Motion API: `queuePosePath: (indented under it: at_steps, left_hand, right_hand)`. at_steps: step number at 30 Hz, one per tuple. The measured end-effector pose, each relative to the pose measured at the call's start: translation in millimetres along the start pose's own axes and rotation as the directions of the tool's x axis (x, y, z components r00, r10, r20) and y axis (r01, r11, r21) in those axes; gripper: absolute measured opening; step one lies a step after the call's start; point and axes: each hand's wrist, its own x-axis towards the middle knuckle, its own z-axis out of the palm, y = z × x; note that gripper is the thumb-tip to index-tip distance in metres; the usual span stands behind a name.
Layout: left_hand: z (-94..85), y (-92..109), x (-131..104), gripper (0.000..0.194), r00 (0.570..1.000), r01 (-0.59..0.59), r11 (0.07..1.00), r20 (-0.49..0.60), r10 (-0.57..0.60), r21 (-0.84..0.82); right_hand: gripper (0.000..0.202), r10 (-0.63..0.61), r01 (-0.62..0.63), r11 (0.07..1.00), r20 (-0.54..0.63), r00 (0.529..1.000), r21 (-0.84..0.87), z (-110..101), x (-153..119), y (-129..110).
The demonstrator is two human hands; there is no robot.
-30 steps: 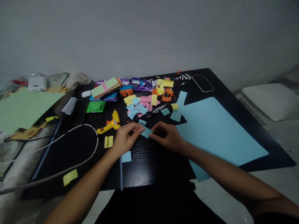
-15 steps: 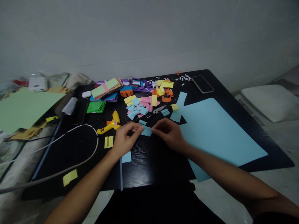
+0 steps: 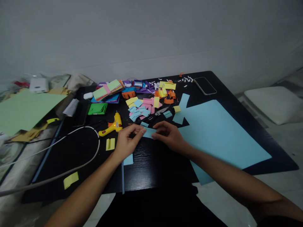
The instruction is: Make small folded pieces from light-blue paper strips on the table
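Observation:
A small light blue paper piece (image 3: 149,133) is held over the black table between my two hands. My left hand (image 3: 129,138) pinches its left end between thumb and fingers. At its right end, my right hand (image 3: 169,135) closes thumb and fingertips on the paper. Just behind the piece lies another folded blue bit (image 3: 144,124). Scissors (image 3: 161,111) with dark handles rest beyond the hands, beside a pile of small blue, pink and yellow papers (image 3: 142,110). The yellow glue gun (image 3: 115,124) lies left of my left hand, its switch lit.
Large blue sheets (image 3: 220,135) cover the right side of the black table (image 3: 151,170). A phone (image 3: 205,85) lies at the back right. A white cable (image 3: 98,145) loops across the left, near a green packet (image 3: 97,108) and paper stacks (image 3: 108,89).
My right hand's fingers have shifted slightly left along the blue piece. My left hand has stayed nearly in place.

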Motion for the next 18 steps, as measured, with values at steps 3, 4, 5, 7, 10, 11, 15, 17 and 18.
queuePosePath:
  at_steps: [3, 4, 5, 7, 10, 11, 15, 17, 18]
  left_hand:
    - [0.3, 0.1, 0.1, 0.015, 1.0, 0.009, 1.0, -0.002, -0.009, 0.0]
    - [0.7, 0.6, 0.2, 0.015, 1.0, 0.012, 1.0, -0.005, -0.012, -0.004]
    - [1.2, 1.4, 0.3, 0.015, 1.0, 0.017, 1.0, -0.011, -0.018, -0.012]
    - [2.6, 3.2, 0.6, 0.016, 0.999, 0.044, 0.998, -0.028, -0.045, -0.039]
    - [5.1, 5.3, 1.9, 0.019, 0.991, 0.107, 0.988, -0.061, -0.115, -0.115]
    - [5.8, 5.6, 2.6, 0.021, 0.988, 0.131, 0.98, -0.064, -0.142, -0.146]
    - [7.1, 5.2, 5.8, 0.027, 0.971, 0.23, 0.934, 0.006, -0.238, -0.273]
    - [7.0, 5.0, 6.8, 0.027, 0.959, 0.28, 0.906, 0.063, -0.275, -0.317]
    - [7.1, 5.1, 6.9, 0.027, 0.953, 0.302, 0.893, 0.082, -0.292, -0.334]
  right_hand:
    - [0.037, -0.02, 0.02, 1.0, 0.002, 1.0, -0.015, -0.4, 0.4, -0.4]
    - [0.037, -0.024, 0.024, 1.0, 0.004, 1.0, -0.018, -0.2, 0.2, -0.5]
    - [0.037, -0.025, 0.025, 0.999, 0.004, 1.0, -0.019, 0.2, -0.2, -0.3]
    - [0.04, -0.028, 0.028, 0.999, 0.001, 1.0, -0.016, 1.8, -2.0, 0.6]
    - [0.056, -0.058, 0.058, 0.998, -0.004, 0.998, -0.008, 5.3, -5.8, 3.6]
    - [0.058, -0.076, 0.076, 0.997, -0.012, 0.997, -0.016, 6.4, -6.8, 4.8]
    - [0.037, -0.142, 0.136, 0.986, -0.058, 0.988, -0.1, 8.2, -8.0, 7.4]
    - [0.024, -0.164, 0.158, 0.984, -0.068, 0.984, -0.087, 7.5, -7.2, 6.4]
    - [0.02, -0.172, 0.167, 0.983, -0.071, 0.983, -0.071, 6.9, -6.8, 5.7]
